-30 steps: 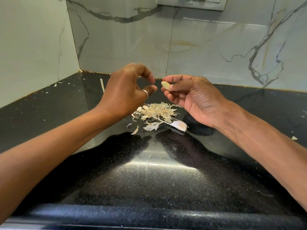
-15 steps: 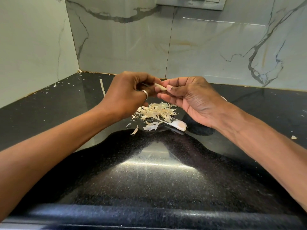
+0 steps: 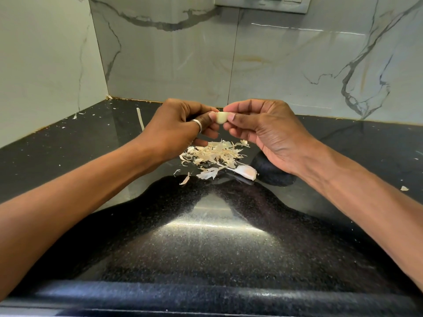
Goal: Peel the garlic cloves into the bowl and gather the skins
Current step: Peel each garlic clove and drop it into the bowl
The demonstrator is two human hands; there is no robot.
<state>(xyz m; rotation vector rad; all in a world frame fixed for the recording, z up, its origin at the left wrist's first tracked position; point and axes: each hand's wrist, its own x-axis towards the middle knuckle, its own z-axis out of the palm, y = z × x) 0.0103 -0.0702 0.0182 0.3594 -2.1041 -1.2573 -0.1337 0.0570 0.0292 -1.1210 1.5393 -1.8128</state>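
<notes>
One held clove (image 3: 222,117), one lying clove (image 3: 246,171), one skin pile (image 3: 215,154), one ring (image 3: 198,125).

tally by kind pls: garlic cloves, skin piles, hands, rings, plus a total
garlic cloves: 2, the held clove and the counter clove
skin pile: 1
hands: 2, left hand and right hand
ring: 1
total: 6

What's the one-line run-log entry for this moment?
step: peeling | left hand: pinches garlic clove | right hand: pinches same clove | skins pile: on countertop | second clove: beside pile | bowl: not in view
</notes>
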